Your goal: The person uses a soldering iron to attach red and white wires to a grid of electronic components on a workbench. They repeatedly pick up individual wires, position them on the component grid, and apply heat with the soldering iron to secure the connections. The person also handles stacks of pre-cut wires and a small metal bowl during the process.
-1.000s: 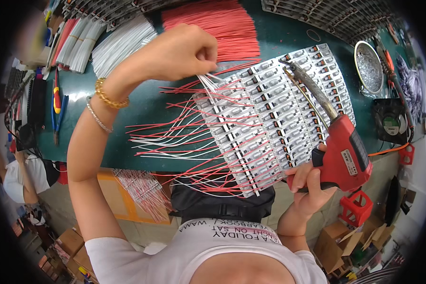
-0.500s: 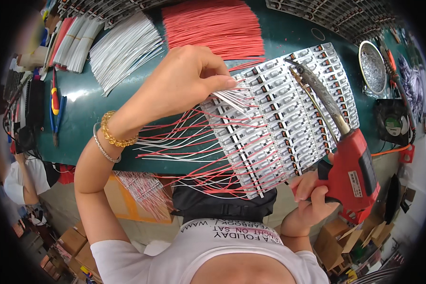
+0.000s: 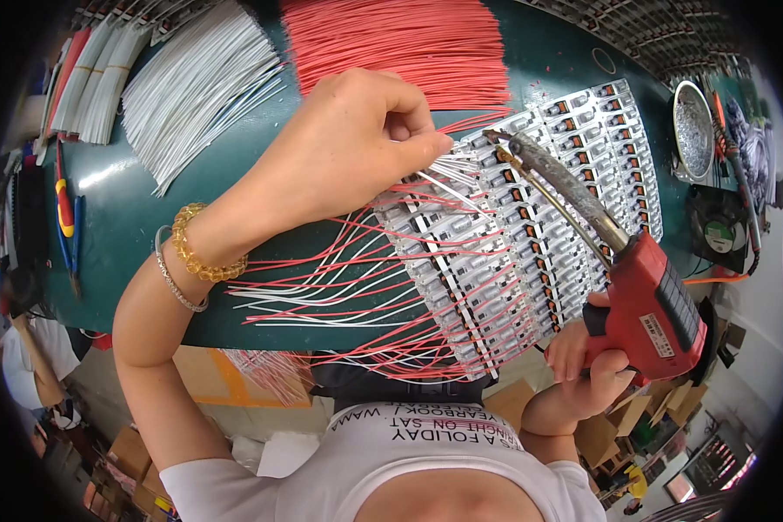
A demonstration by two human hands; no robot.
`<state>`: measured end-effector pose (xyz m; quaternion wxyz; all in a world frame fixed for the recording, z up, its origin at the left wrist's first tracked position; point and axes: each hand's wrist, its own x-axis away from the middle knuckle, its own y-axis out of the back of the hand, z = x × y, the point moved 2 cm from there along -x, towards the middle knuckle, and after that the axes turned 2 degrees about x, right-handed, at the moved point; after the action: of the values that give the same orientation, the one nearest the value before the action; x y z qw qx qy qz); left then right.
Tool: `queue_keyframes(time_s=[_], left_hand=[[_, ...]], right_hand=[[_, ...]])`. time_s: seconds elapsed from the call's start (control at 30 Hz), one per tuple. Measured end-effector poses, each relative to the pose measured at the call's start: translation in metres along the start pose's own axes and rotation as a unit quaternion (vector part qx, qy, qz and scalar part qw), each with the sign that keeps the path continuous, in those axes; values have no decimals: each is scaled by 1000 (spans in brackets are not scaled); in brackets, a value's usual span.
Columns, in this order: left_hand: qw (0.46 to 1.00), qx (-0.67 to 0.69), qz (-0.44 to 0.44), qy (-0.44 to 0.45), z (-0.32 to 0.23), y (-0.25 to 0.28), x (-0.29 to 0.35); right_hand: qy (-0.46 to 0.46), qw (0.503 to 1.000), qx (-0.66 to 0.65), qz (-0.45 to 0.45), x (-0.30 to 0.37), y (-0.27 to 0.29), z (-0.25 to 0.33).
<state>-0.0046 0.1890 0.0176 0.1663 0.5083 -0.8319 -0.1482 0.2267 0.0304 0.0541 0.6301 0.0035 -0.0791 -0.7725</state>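
Observation:
My left hand (image 3: pixel 348 143) pinches a small bunch of white wires (image 3: pixel 451 174) above the far-left part of a panel of small grey modules (image 3: pixel 539 204). In my right hand (image 3: pixel 587 365) is a red soldering gun (image 3: pixel 654 304), held by its handle at the right. Its long metal barrel slants across the panel, and the tip sits just right of my left fingertips; whether it touches a module I cannot tell. Red and white wires (image 3: pixel 339 291) trail left from the panel's near-left rows over the table edge.
Behind my left hand lie a pile of red wires (image 3: pixel 400 52) and a pile of white wires (image 3: pixel 200 83). Pliers (image 3: pixel 70 217) lie at the left. A metal bowl (image 3: pixel 694 130) and a small black fan (image 3: pixel 719 228) stand right. Another person (image 3: pixel 39 357) is at far left.
The soldering gun's tip has shifted left and a little nearer, toward my left fingertips. My left hand still pinches the white wires, slightly farther right. The whole view has shifted a little.

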Motion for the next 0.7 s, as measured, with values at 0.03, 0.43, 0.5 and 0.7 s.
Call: queue_keyframes(time_s=[0.03,0.43,0.5,0.7], left_hand=[[1000,4,3,2,0,0,0],[1000,3,-10,-5,2,-1,1],[1000,3,-11,-7,2,-2,1],[1000,-6,-19,-19,2,-2,1]], right_hand=[[-3,1000,7,-1,0,-1,0],[-1,999,50,-21,4,-3,-3],[26,997,74,-26,7,2,-10],[30,999,35,-29,7,-5,-3]])
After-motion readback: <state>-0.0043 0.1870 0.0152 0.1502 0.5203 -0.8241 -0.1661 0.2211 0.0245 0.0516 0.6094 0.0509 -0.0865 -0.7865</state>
